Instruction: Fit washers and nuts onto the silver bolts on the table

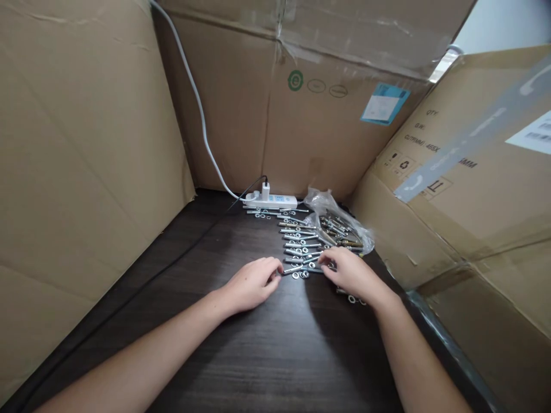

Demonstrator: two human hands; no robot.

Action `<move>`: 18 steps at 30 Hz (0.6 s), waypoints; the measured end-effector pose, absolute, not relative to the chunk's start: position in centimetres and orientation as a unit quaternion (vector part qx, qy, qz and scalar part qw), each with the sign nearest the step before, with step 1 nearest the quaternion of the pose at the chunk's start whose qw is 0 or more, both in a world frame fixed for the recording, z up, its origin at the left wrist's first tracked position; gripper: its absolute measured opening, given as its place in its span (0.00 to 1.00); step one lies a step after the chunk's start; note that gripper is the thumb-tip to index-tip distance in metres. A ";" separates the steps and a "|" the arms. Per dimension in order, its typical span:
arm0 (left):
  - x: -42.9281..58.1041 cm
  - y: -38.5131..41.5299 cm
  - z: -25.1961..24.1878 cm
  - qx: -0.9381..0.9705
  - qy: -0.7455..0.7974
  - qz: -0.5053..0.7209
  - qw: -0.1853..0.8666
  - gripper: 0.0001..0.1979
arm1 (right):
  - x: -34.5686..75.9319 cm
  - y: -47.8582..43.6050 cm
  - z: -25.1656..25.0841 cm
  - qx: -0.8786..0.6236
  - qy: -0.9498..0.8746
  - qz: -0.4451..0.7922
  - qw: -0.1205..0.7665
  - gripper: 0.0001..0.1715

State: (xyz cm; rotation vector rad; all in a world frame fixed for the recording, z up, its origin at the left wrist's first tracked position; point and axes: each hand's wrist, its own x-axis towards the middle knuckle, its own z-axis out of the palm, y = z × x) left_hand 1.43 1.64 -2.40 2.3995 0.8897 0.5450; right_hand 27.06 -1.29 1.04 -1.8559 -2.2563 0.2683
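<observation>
My left hand (256, 282) rests low over the dark table with fingers curled in. Its fingertips meet the dark left end of a long metal bolt (295, 269), which slants up to the right across others. Facing it, my right hand (348, 269) has bent fingers and a gap between thumb and forefinger. Those fingertips hover by a washer (311, 265) and the right ends of the front bolts. Several similar bolts (297, 245) lie in a column of rows beyond, with washers among them. Loose washers (295, 276) sit just in front.
A clear plastic bag (364, 235) with more bolts (338, 225) lies behind my right hand. At the back is a white power strip (282, 201) with a plugged-in charger (266, 191). A black cable (172, 263) crosses the table (258, 355). Cardboard boxes (232, 115) wall three sides.
</observation>
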 end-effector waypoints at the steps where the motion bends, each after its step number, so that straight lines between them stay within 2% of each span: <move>1: 1.5 1.7 -2.4 0.884 0.333 0.201 0.261 0.06 | 26.7 -1.6 0.9 -0.630 -0.767 0.086 0.088 0.07; 5: 2.2 1.8 -2.5 0.870 0.373 0.192 0.259 0.06 | 26.2 -1.6 0.0 -0.615 -0.779 0.088 0.081 0.08; 12: 3.5 2.1 -2.4 0.895 0.397 0.140 0.149 0.03 | 26.1 -1.4 -0.4 -0.604 -0.786 0.090 0.097 0.05; 18: 3.1 2.0 -2.7 0.881 0.384 0.196 0.196 0.03 | 25.6 -1.8 -0.1 -0.582 -0.799 0.085 0.120 0.05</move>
